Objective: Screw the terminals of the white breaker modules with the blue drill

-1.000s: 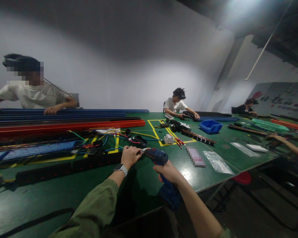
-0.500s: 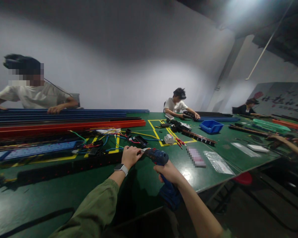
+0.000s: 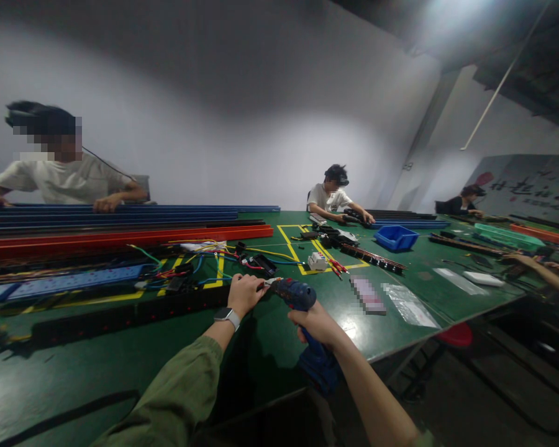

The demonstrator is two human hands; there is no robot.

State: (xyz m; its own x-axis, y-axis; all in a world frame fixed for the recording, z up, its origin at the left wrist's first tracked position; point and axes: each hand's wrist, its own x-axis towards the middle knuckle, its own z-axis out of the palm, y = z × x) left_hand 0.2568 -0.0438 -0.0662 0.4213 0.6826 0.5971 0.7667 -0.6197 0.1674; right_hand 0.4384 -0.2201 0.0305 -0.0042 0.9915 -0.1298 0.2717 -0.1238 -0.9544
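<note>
My right hand (image 3: 317, 324) is closed round the grip of a blue cordless screwdriver (image 3: 298, 296), its tip pointing left at the end of a long black power strip (image 3: 121, 315) lying on the green table (image 3: 74, 366). My left hand (image 3: 245, 293), with a watch on the wrist, is closed over that end of the strip, right at the tool's tip. Coloured wires (image 3: 200, 257) and small black parts lie just beyond my hands.
Long red (image 3: 121, 238) and blue rails (image 3: 121, 214) lie at the back left, where a person in a white shirt (image 3: 56, 177) leans on them. Another person (image 3: 330, 195) works at the far side. A blue bin (image 3: 395, 237), plastic bags (image 3: 407, 304) and a red stool (image 3: 454, 334) are to the right.
</note>
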